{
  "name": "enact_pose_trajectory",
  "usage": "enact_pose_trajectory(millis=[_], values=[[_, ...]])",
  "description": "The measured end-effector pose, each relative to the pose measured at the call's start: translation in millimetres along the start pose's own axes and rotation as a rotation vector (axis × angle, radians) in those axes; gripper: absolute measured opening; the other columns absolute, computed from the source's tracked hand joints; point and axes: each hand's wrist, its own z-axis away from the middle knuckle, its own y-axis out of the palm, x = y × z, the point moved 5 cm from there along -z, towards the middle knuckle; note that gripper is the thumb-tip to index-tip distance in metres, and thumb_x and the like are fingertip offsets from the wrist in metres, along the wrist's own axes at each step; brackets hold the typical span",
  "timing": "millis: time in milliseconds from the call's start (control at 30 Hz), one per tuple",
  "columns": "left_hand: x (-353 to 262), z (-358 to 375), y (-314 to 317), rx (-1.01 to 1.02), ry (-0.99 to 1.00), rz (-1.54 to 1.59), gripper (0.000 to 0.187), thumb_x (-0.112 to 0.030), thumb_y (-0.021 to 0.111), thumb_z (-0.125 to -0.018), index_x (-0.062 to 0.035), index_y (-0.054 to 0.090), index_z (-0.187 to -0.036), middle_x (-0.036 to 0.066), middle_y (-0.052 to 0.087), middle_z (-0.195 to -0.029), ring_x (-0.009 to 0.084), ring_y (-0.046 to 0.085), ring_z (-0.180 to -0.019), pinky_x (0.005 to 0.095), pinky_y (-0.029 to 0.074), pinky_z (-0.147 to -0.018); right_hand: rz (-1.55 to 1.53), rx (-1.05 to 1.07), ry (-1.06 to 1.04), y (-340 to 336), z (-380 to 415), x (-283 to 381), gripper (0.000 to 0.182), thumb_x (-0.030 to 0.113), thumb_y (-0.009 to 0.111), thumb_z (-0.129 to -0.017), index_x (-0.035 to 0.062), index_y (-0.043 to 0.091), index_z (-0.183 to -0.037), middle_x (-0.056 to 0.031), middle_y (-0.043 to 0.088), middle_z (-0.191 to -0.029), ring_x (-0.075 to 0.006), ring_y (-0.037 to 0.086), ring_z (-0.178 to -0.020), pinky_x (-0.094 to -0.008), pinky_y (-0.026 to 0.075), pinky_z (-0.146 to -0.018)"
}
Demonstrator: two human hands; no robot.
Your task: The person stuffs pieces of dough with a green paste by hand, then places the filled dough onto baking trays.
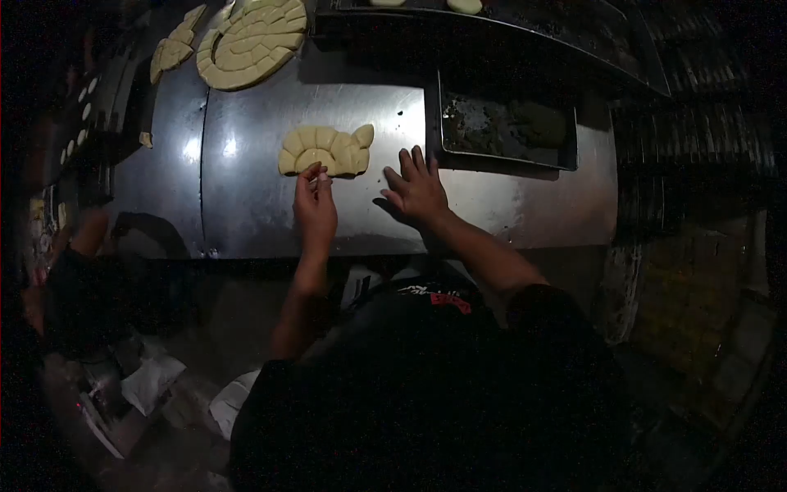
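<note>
A small cluster of cut, pale dough pieces [303,138] lies on the metal table [246,205]. My left hand [316,205] is at the cluster's near edge, its thumb and fingertips pinched together. Whether the pinch holds anything is too small to make out. To the right of the cluster, my right hand [420,193] is held low over or on the tabletop with fingers spread, holding nothing. It is apart from the dough and close to the left side of a dark metal tray [508,158].
A larger slab of sectioned dough [254,49] and a narrower dough piece [174,51] lie at the far left. A big dark tray [541,33] with pale dough rounds [465,6] stands at the back. Another person's arm [88,232] shows at the left.
</note>
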Motion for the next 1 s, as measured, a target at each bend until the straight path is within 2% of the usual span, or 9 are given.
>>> enact_pose_trajectory(millis=[133,200,267,333,467,600,867,933,1000], values=[[-32.8,-37.2,54.8,0.175,0.252,-0.350,0.035,-0.020,0.059,-0.088,0.0011,0.051,-0.115,0.015,0.057,-0.110,0.0289,0.057,-0.099,0.0369,0.046,-0.085,-0.123,0.004,0.026,-4.0,-2.2,2.1,0.056,0.046,0.045,-0.091,0.0104,0.042,-0.134,-0.0187,0.026,-0.146,-0.0373,0.019,-0.137,-0.0583,0.020,-0.106],[-34.8,-56.2,93.7,0.240,0.695,-0.858,0.041,-0.020,0.067,-0.081,0.0025,0.052,-0.112,0.018,0.055,-0.110,0.0346,0.055,-0.102,0.0393,0.045,-0.087,-0.364,0.091,0.139,17.4,-20.3,-24.6,0.061,0.046,0.048,-0.090,0.0077,0.038,-0.136,-0.0186,0.020,-0.149,-0.0369,0.014,-0.139,-0.0531,0.024,-0.107],[-27.1,-80.3,110.4,0.413,0.585,-1.034,0.055,-0.021,0.072,-0.073,0.0054,0.051,-0.116,0.022,0.054,-0.114,0.0368,0.056,-0.099,0.0413,0.047,-0.087,-0.586,-0.078,0.061,46.7,-17.6,-50.3,0.058,0.040,0.057,-0.085,0.0047,0.046,-0.129,-0.0214,0.033,-0.140,-0.0384,0.027,-0.133,-0.0476,0.034,-0.102],[-17.0,-91.3,125.8,0.805,0.267,-1.446,0.049,-0.019,0.072,-0.072,0.0039,0.053,-0.112,0.023,0.054,-0.110,0.0386,0.055,-0.099,0.0408,0.046,-0.089,-0.314,0.429,-0.018,-14.2,4.3,-40.0,0.049,0.034,0.064,-0.079,0.0015,0.055,-0.115,-0.0215,0.048,-0.119,-0.0393,0.044,-0.116,-0.0446,0.042,-0.093],[-34.7,-89.6,125.5,0.982,0.471,-0.960,0.035,-0.007,0.067,-0.074,-0.0018,0.056,-0.107,0.018,0.057,-0.106,0.0333,0.058,-0.095,0.0392,0.048,-0.082,-0.395,0.372,0.093,-9.7,47.4,-57.2,0.043,0.025,0.072,-0.071,0.0028,0.057,-0.104,-0.0184,0.057,-0.095,-0.0361,0.056,-0.090,-0.0452,0.048,-0.080],[-107.0,-65.6,101.2,0.916,0.092,-0.566,0.029,-0.005,0.066,-0.079,-0.0027,0.055,-0.105,0.013,0.058,-0.104,0.0238,0.058,-0.097,0.0344,0.046,-0.085,-0.827,0.740,0.204,-69.9,26.3,-85.1,0.039,0.017,0.070,-0.074,0.0056,0.055,-0.108,-0.0179,0.059,-0.096,-0.0328,0.060,-0.089,-0.0444,0.049,-0.079],[-166.9,-46.8,68.9,0.611,0.075,0.454,0.033,-0.001,0.069,-0.076,-0.0053,0.050,-0.102,0.009,0.050,-0.100,0.0197,0.053,-0.092,0.0326,0.046,-0.080,-0.010,-0.839,0.035,-296.8,-123.8,-211.0,0.027,-0.002,0.059,-0.080,0.0036,0.058,-0.106,-0.0151,0.063,-0.100,-0.0341,0.062,-0.092,-0.0419,0.050,-0.080],[-169.5,-40.7,75.9,0.646,-0.004,0.711,0.032,0.000,0.068,-0.076,-0.0046,0.049,-0.102,0.009,0.049,-0.099,0.0194,0.053,-0.090,0.0324,0.047,-0.079,-0.014,-0.768,0.075,-283.3,-141.0,-223.0,0.023,0.001,0.060,-0.079,0.0023,0.059,-0.103,-0.0157,0.063,-0.099,-0.0341,0.060,-0.094,-0.0425,0.048,-0.082],[-170.0,-36.5,78.6,0.698,0.000,0.732,0.032,0.000,0.068,-0.077,-0.0043,0.049,-0.102,0.009,0.049,-0.099,0.0199,0.053,-0.091,0.0326,0.047,-0.080,-0.017,-0.223,0.341,-250.0,-148.4,-227.1,0.018,0.005,0.061,-0.080,0.0011,0.062,-0.098,-0.0156,0.064,-0.099,-0.0323,0.058,-0.097,-0.0428,0.046,-0.085]])
